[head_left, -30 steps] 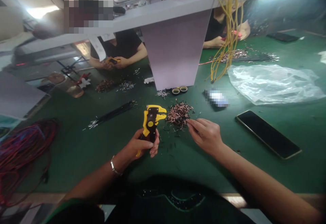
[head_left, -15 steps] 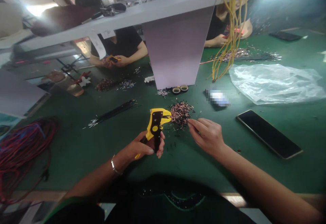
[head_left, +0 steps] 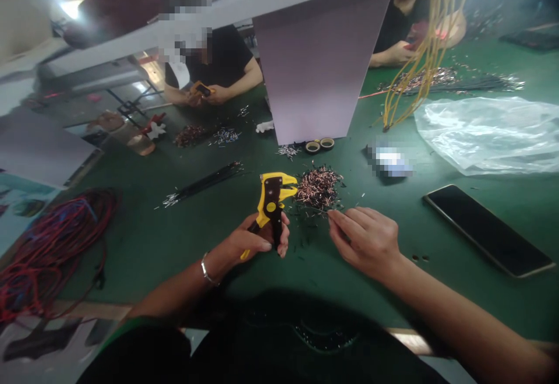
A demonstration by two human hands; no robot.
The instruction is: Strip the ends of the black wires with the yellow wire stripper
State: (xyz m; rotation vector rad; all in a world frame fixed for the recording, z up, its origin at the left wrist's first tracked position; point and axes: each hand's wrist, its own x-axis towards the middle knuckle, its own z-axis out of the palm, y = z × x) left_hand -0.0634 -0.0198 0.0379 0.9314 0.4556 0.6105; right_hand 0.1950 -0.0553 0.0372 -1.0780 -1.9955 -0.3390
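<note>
My left hand is wrapped round the handles of a yellow and black wire stripper, whose jaws point right. Beside the jaws lies a pile of short copper and black wire bits. Just right of and below that pile, my right hand is closed in a pinch; what its fingertips hold is too small to make out. A bundle of black wires with bare ends rests on the green table to the left.
A phone and a clear plastic bag lie at the right. Two tape rolls sit by the upright panel. Red cable coils lie left. Yellow wires hang down. Two people work across the table.
The camera view has shifted, so most of the table appears moved right and slightly up. My left hand still grips the stripper, and my right hand remains pinched near the pile.
</note>
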